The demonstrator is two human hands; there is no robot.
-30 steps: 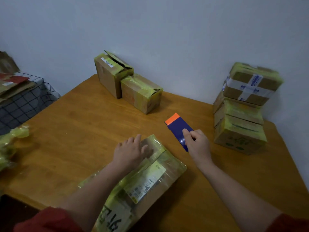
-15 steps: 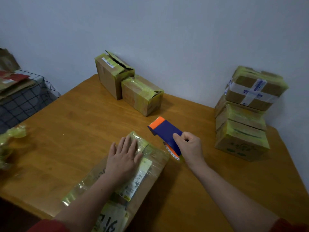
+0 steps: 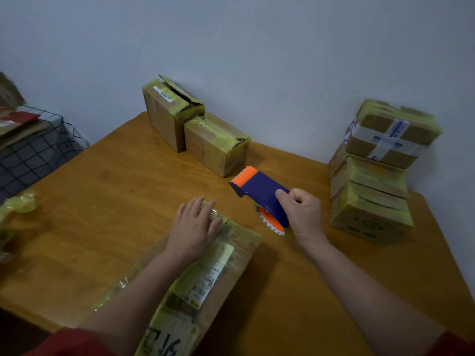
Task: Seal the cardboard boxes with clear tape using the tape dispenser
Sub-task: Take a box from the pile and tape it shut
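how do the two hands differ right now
The left hand lies flat, fingers straight; the right hand is curled into a fist. The left hand presses on the flat box; the right hand holds the tape dispenser tilted, orange end away, beside that box. Both reach over the wooden table.

Blue-and-orange tape dispenser [image 3: 259, 194], seemingly yellowish boxes [image 3: 370, 214]

Worn at head height, wide-angle, facing forward and down across the desk [image 3: 115, 188] toward the wall [image 3: 257, 60]. Set close, just above the left hand [image 3: 192, 227] and right hand [image 3: 303, 214].
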